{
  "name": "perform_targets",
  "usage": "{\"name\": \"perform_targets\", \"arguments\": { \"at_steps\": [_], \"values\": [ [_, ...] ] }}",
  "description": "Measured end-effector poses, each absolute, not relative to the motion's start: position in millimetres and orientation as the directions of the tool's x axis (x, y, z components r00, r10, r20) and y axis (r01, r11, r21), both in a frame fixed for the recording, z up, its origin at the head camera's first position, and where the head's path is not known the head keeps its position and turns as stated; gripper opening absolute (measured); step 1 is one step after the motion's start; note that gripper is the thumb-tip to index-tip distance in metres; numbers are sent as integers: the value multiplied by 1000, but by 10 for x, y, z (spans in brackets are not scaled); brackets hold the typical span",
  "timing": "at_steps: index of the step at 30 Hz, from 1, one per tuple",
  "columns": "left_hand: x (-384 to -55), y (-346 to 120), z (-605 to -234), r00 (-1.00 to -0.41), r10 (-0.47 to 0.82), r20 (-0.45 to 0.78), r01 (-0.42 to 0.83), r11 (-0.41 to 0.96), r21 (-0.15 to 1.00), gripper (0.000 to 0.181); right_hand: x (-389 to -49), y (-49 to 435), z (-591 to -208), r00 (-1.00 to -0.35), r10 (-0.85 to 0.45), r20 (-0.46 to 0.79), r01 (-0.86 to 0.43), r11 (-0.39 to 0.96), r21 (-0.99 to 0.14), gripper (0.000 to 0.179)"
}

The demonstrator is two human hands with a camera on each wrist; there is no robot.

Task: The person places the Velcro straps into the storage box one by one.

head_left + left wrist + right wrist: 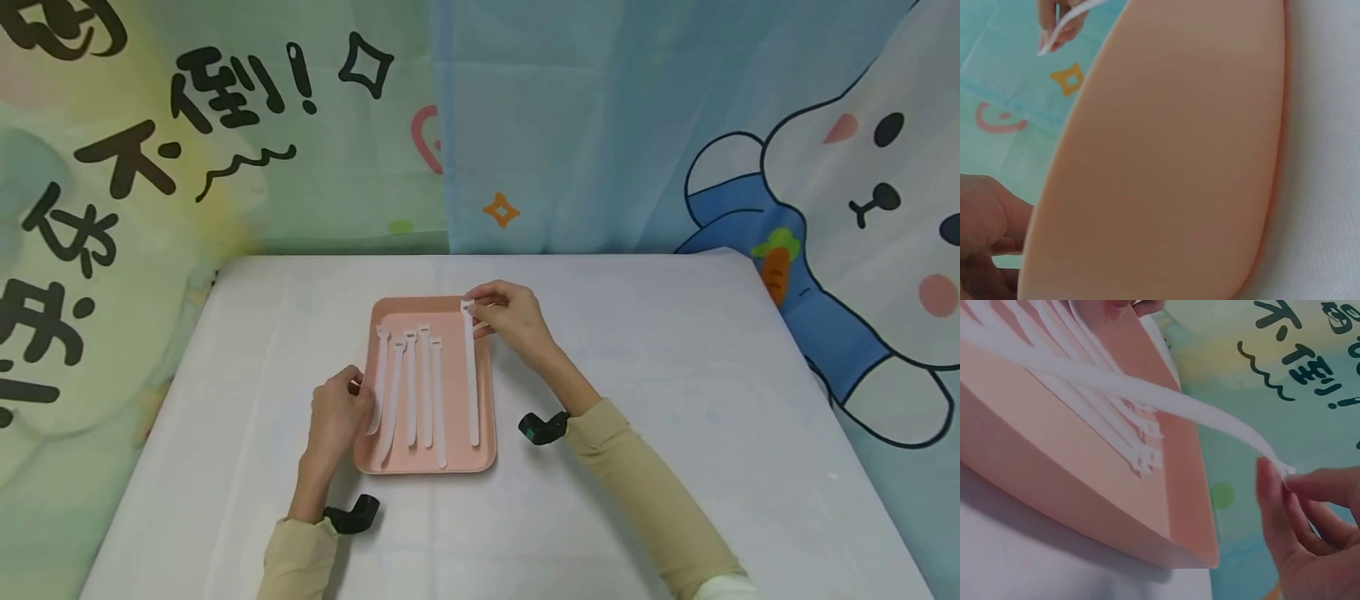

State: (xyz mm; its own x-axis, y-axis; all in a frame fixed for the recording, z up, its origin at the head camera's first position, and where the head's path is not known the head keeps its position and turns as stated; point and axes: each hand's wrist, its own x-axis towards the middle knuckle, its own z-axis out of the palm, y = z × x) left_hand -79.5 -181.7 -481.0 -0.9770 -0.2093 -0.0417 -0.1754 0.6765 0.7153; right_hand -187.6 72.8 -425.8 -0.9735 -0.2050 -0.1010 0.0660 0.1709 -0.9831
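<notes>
A shallow pink tray (420,469) bears several white slotted-head straps, which look like cable ties (412,392), lying side by side lengthwise. My right hand (510,318) is at the tray's far right corner. Its thumb and finger pinch one white strap (472,375) by the slotted end; the right wrist view shows this strap (1172,403) bowed and raised above the tray. At the tray's left rim, my left hand (339,414) grips the edge beside the leftmost strap (380,375). The left wrist view shows mostly the tray's outer wall (1166,144), which partly hides those fingers.
The tray stands on a table with a white cloth (637,333). A printed curtain (562,125) hangs behind the far edge. Black wrist cameras (352,515) sit on both wrists, close to the tray's near side and right side.
</notes>
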Motion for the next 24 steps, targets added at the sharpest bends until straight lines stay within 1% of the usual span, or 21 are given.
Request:
{"name": "perform_targets", "arguments": {
  "at_steps": [4, 10, 18, 24],
  "values": [
    [-803, -1810, -4812, -977, -210, -44, -176, 665, 726, 10, -1919, 669, -4336, -962, -244, -124, 75, 199, -977, 27],
    [-800, -1808, -4803, -976, -213, -40, -175, 664, 727, 11, -2000, 568, -4416, -956, -254, -149, 76, 277, -958, 27],
    [-812, -1801, -4794, -975, -214, -52, -184, 662, 726, 11, -2072, 494, -4489, -952, -269, -147, 28, 402, -915, 31],
    [-803, -1825, -4801, -975, -215, -52, -184, 659, 729, 11, -2105, 417, -4559, -946, -288, -151, -1, 466, -885, 28]
  ]
}}
